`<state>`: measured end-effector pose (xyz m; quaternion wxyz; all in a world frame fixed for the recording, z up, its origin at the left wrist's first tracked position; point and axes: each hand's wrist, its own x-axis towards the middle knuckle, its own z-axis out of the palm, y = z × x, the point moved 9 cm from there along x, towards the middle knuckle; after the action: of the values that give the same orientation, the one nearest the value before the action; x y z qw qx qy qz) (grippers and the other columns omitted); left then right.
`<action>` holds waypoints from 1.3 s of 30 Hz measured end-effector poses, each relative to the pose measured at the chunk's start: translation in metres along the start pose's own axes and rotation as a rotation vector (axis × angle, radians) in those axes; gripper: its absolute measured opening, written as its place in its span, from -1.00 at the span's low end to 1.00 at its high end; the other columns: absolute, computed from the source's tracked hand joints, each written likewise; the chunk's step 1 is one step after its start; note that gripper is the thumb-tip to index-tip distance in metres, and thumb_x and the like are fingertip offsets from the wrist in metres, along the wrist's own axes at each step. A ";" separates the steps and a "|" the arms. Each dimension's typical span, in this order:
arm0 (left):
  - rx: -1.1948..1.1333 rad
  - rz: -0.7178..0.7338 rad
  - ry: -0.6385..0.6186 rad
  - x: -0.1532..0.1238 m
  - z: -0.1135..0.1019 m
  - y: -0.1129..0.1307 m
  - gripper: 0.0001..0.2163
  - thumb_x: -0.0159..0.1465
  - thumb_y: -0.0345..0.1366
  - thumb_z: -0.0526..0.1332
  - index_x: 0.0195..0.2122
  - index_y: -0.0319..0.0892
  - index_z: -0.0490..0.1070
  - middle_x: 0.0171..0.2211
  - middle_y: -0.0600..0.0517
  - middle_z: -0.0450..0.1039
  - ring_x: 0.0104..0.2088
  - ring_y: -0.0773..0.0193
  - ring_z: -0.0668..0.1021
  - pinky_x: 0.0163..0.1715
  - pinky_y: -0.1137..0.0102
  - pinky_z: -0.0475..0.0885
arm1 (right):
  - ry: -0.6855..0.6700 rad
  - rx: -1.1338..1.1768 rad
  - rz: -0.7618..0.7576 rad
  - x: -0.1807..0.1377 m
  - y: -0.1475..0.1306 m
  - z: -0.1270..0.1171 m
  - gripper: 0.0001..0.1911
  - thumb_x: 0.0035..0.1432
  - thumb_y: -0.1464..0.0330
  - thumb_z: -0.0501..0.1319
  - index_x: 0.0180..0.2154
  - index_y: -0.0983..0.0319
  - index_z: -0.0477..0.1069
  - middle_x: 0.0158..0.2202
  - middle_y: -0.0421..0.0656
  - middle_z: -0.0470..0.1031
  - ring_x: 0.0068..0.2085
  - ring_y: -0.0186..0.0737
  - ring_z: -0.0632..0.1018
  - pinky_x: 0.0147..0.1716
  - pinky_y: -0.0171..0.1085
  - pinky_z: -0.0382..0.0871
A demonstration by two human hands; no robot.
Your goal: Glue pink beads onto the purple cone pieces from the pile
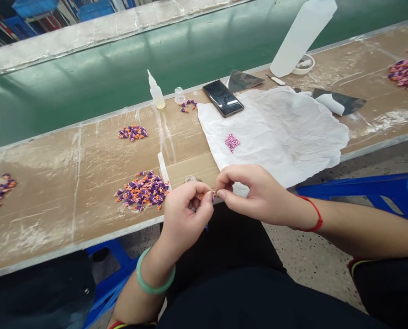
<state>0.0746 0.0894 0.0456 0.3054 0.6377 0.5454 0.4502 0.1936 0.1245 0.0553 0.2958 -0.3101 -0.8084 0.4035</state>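
Observation:
My left hand (189, 214) is closed in a pinch at the front edge of the bench, with a small orange and purple figurine (201, 197) partly showing between its fingers. Touching it from the right, my right hand (250, 192) pinches thumb to forefinger; whatever lies between those fingertips is too small to make out. Left of my hands is a pile of purple and orange figurines (144, 189). A little heap of tiny pink pieces (232, 142) rests on a white sheet (275, 132) beyond my right hand. Just behind my left fingers stands a small clear jar (190, 178), partly hidden.
Along the back are a dropper bottle (157, 91), a glass jar (179, 95), a phone (223, 98), a craft knife (275, 80), a tape roll (304, 64) and a large white bottle (303, 39). More figurine piles lie around. Blue stools (371, 189) flank me.

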 end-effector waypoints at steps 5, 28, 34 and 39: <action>0.099 0.109 0.014 -0.002 0.001 0.008 -0.84 0.22 -0.45 0.16 -0.51 -0.19 0.40 -0.60 0.12 0.40 -0.60 0.44 0.36 -0.56 0.53 0.28 | -0.008 0.046 0.066 0.000 0.005 0.004 -0.90 0.09 0.48 0.18 -0.46 0.23 0.35 -0.53 -0.27 0.43 -0.50 -0.40 0.40 -0.48 -0.40 0.30; -0.456 -0.319 0.128 -0.036 -0.033 -0.075 -0.89 0.13 -0.31 0.43 -0.41 -0.18 0.54 -0.50 0.06 0.51 -0.55 0.41 0.46 -0.55 0.53 0.39 | -0.402 -0.371 -0.186 0.043 0.009 0.041 -0.83 0.14 0.47 0.08 -0.48 0.19 0.13 -0.54 -0.27 0.21 -0.48 -0.35 0.25 -0.45 -0.34 0.11; -0.474 -0.371 0.103 -0.043 -0.029 -0.082 -0.90 0.09 -0.32 0.45 -0.42 -0.20 0.58 -0.52 0.02 0.54 -0.54 0.35 0.50 -0.54 0.50 0.42 | -0.563 -0.650 -0.200 0.059 0.014 0.061 -0.79 0.09 0.49 0.08 -0.53 0.19 0.12 -0.56 -0.23 0.17 -0.47 -0.31 0.16 -0.43 -0.28 0.00; -0.517 -0.379 0.084 -0.044 -0.028 -0.084 -0.90 0.08 -0.31 0.46 -0.43 -0.19 0.59 -0.51 0.00 0.58 -0.56 0.36 0.51 -0.57 0.50 0.42 | -0.710 -0.783 -0.135 0.063 0.017 0.077 -0.80 0.14 0.46 0.09 -0.53 0.21 0.23 -0.57 -0.18 0.25 -0.49 -0.27 0.17 -0.45 -0.26 -0.03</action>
<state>0.0142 0.0625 -0.0271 0.5128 0.4068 0.5342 0.5349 0.1018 0.1433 0.0172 -0.1086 -0.1891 -0.9670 0.1317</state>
